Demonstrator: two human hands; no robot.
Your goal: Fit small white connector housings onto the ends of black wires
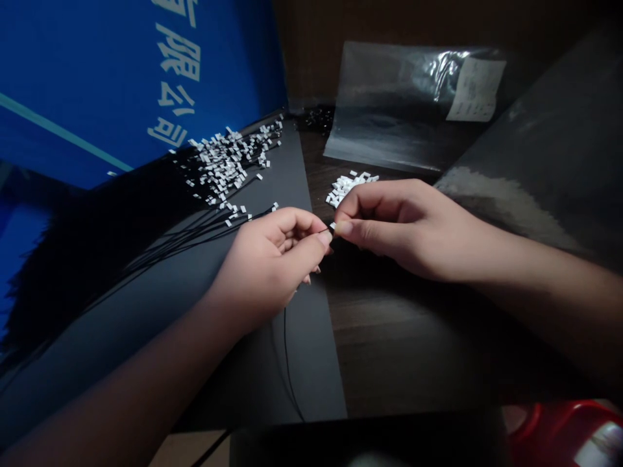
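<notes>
My left hand [272, 259] is closed in a pinch on a thin black wire [288, 363] that trails down over the dark mat. My right hand [399, 224] is closed too, its thumb and forefinger pinching a small white connector [333, 226] right at the left hand's fingertips. The two hands meet at that point. A small heap of loose white connectors [346, 186] lies on the wood just behind my right hand. Up left lies a bundle of black wires with white connectors [228, 165] fitted on their ends.
A dark mat [272, 389] covers the left part of the wooden table [403, 344]. A clear plastic bag with a white label [413, 104] lies at the back. A blue board with white characters [97, 78] stands at the left. Something red [564, 431] shows bottom right.
</notes>
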